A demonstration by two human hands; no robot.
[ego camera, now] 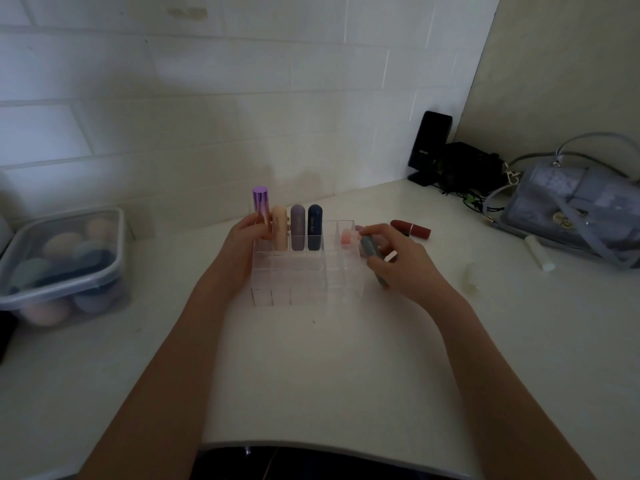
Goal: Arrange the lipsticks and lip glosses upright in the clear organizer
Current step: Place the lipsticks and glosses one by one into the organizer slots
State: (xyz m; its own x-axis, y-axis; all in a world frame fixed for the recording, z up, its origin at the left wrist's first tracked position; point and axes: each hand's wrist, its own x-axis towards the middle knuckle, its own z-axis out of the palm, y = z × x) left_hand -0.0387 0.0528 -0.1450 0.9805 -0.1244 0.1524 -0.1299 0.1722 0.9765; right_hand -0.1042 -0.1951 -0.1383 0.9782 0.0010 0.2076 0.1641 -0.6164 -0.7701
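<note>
The clear organizer (304, 282) stands mid-table. In its back row stand a purple tube (260, 206), a peach tube (280, 230), a grey-mauve tube (297, 228) and a dark blue tube (314, 228), all upright. My left hand (244, 244) grips the organizer's left side by the purple tube. My right hand (398, 265) holds a grey-green tube (374, 261) tilted beside the organizer's right edge. A pink lipstick (346, 239) shows through the right wall. A dark red lipstick (410, 228) lies on the table behind my right hand.
A lidded plastic box of makeup sponges (60, 261) sits at the left. A grey handbag (575, 209) and a black speaker (429, 147) occupy the back right corner. Two pale tubes (536, 252) (472, 277) lie right of my hand. A tiled wall runs behind.
</note>
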